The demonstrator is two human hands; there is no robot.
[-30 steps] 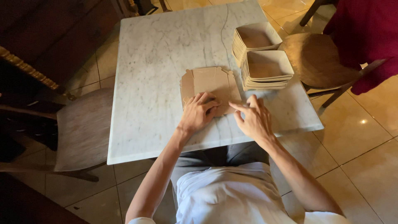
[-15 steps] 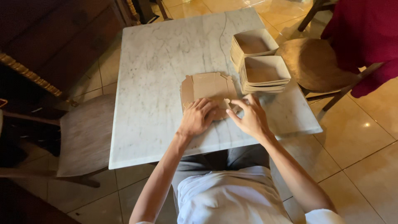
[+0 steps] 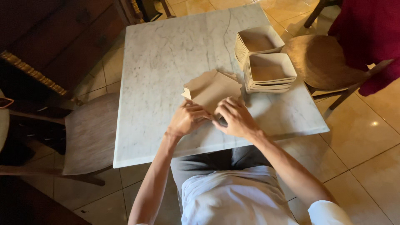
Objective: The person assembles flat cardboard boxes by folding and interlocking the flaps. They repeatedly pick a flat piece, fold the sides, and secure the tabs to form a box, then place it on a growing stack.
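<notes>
Both hands are working a flat brown cardboard blank (image 3: 214, 87) at the near middle of the marble worktop (image 3: 166, 54). The left hand (image 3: 187, 118) is gripping the blank's near left edge with its fingers curled around it, and the right hand (image 3: 235, 116) is pinching the near right edge just beside it, so the 2 hands are almost touching.

Against the view from 1 second ago, the blank is no longer lying flat under pressing palms: its near edge is now coming up off the stone and tilting toward the person, and the side flaps are starting to stand. That reads as the creasing being finished and the sheet being folded up into a tray shape.

To the right, 2 stacks of finished paper trays (image 3: 266, 73) are sitting near the worktop's right edge, 1 stack farther than the other, well apart from the hands. A round wooden chair (image 3: 321, 62) is standing beyond that edge, and another wooden seat (image 3: 89, 133) is at the left.
</notes>
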